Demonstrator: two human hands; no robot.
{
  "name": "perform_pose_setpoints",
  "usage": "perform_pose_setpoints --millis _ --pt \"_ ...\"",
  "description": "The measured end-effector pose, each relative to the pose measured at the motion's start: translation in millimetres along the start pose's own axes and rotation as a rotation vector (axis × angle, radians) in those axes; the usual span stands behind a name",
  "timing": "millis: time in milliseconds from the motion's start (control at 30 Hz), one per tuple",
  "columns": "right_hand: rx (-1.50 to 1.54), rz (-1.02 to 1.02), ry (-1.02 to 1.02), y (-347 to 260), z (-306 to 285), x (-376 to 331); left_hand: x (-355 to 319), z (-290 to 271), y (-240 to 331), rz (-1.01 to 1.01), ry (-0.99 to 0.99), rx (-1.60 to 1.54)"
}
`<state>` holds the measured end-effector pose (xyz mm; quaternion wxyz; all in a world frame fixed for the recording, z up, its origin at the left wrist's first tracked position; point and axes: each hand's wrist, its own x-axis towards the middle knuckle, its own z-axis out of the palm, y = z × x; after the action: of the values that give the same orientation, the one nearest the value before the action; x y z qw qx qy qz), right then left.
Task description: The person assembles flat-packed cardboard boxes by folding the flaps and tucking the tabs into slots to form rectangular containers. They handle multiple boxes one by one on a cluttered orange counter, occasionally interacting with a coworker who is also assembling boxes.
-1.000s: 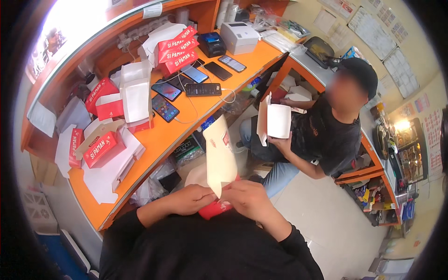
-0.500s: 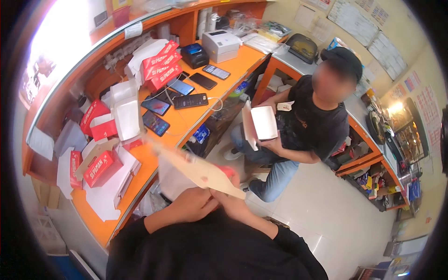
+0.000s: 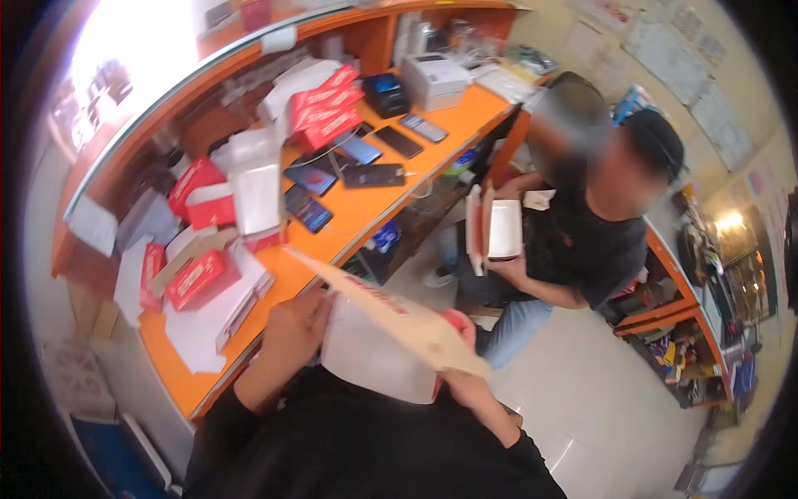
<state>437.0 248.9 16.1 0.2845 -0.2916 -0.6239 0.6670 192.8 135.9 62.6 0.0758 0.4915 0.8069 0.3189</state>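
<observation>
In front of my chest is a cardboard food box (image 3: 370, 353) with a whitish inside and a tan lid flap (image 3: 403, 320) tilted up across it. My left hand (image 3: 293, 333) is closed at the left edge of the box, its fingertips partly hidden and a little blurred. Pinched in my right hand (image 3: 467, 389) is the right end of the box, near the corner of the flap. A bit of red outer wall shows behind the flap. Across from me, a co-worker in a black cap and shirt (image 3: 611, 241) holds another open, white-lined box (image 3: 504, 229) in both hands.
An orange counter (image 3: 283, 287) runs along the left, with red boxes (image 3: 202, 281) and white box blanks piled on it. Several phones (image 3: 374, 175), a cable, a black device (image 3: 386, 94) and a white printer (image 3: 435, 81) lie farther back. Behind the co-worker stand orange-framed shelves (image 3: 665, 287).
My hands have moved apart, from together at the near edge to opposite ends of the box. Its white inside now shows more. The view has turned, shifting the surroundings rightward.
</observation>
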Motion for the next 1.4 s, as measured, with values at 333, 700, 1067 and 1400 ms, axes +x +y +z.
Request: perform_pose_setpoints --millis 333,700,1067,1400 --pt "0.000 -0.078 0.038 25 19 3 -33 12 -21 -0.004 0.034 -0.251" --pt "-0.010 0.092 -0.086 7 9 23 -36 36 -70 -0.521 -0.514 -0.626" --pt "0.487 0.321 -0.129 -7 14 56 -43 23 -87 -0.165 -0.362 -1.538" --pt "0.350 0.331 -0.458 17 52 70 -44 -35 -88 0.143 -0.205 -0.721"
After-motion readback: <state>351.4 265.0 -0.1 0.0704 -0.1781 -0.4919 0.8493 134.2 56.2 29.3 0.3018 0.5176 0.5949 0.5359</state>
